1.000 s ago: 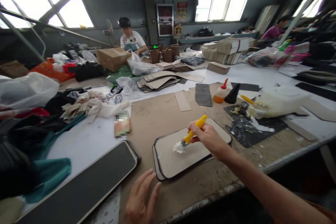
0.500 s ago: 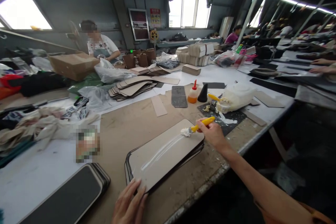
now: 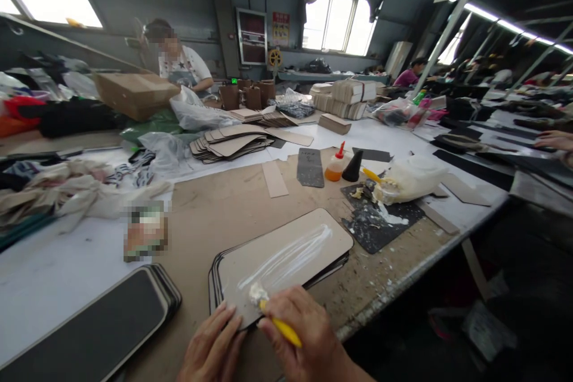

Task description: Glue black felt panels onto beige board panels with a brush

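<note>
My right hand (image 3: 304, 331) is closed round the yellow handle of a glue brush (image 3: 286, 329). White paste coats its bristles, which touch the top beige panel (image 3: 286, 250) near its lower left end. Streaks of white glue run lengthwise over that panel, the uppermost of a stack with rounded corners and dark edges. My left hand (image 3: 213, 343) lies with fingers stretched out, fingertips on the panel's near left corner. To the left is another stack of panels (image 3: 98, 322), dark grey on top with pale rims.
A glue-smeared dark sheet (image 3: 380, 233) bears a white plastic container (image 3: 412, 182) with another yellow handle. An orange-liquid bottle (image 3: 335, 166) and black cone (image 3: 353, 167) stand beyond the stack. Cut panels (image 3: 233, 142) lie farther back. A person (image 3: 181, 65) works behind a cardboard box (image 3: 134, 94).
My right hand has drawn the brush from the panel's far right end to its near left end, leaving more white streaks. My left hand stays at the corner. The view has shifted slightly.
</note>
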### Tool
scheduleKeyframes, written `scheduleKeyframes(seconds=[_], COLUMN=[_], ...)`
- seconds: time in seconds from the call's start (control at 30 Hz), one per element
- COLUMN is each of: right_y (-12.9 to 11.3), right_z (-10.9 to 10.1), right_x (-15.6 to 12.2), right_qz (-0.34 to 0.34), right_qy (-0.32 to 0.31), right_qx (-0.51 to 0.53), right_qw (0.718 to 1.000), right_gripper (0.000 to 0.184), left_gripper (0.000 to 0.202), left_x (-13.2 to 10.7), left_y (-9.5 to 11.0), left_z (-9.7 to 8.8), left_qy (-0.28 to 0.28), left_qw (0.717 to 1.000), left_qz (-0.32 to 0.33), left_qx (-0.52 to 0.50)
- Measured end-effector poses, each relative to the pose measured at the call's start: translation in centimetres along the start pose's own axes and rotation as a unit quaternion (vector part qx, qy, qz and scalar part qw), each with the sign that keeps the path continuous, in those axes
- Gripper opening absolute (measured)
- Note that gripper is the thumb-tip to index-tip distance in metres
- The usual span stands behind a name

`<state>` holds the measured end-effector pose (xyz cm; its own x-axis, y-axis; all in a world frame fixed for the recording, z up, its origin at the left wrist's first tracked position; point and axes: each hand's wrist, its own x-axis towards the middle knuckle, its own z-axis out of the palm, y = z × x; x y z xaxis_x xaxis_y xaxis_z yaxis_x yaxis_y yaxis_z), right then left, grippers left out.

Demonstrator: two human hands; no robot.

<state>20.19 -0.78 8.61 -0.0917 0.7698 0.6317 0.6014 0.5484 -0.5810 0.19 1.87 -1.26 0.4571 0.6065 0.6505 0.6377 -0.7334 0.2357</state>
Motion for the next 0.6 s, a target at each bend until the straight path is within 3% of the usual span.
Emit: scheduleKeyframes(seconds=[0.17,0.3,0.37,0.5,0.6], right_y=[0.5,3.6,5.8,9.9,11.5], right_z=[2.9,3.0,1.2,-4.7,-8.2], right_x=[3.4,5.0,5.4,5.4,5.0], right_qz=[0.137,0.211,0.238,0.301,0.285], right_qy=[0.006,0.012,0.036,0.055,0.078], right_qx=[0.157,0.127,0.056,-0.113,-0.225], right_qw=[0.978,0.969,0.969,0.945,0.929], right_gripper=[0.015,0.023,0.027,0.033,0.035], left_gripper=[0.023,0.02,0.022,0.026,0.027], left_x=[0.9,1.2,1.2,0.9,0.5], left_y=[1.4,1.8,1.8,1.6,1.1], left_z=[0.1,0.0,0.0,0.2,0.5], left_qy=[0.057,0.067,0.061,0.061,0.069], left_qw=[0.997,0.997,0.997,0.998,0.998], left_qz=[-0.047,-0.04,-0.043,-0.03,-0.006], left_qx=[-0.004,0.009,0.006,-0.003,-0.008])
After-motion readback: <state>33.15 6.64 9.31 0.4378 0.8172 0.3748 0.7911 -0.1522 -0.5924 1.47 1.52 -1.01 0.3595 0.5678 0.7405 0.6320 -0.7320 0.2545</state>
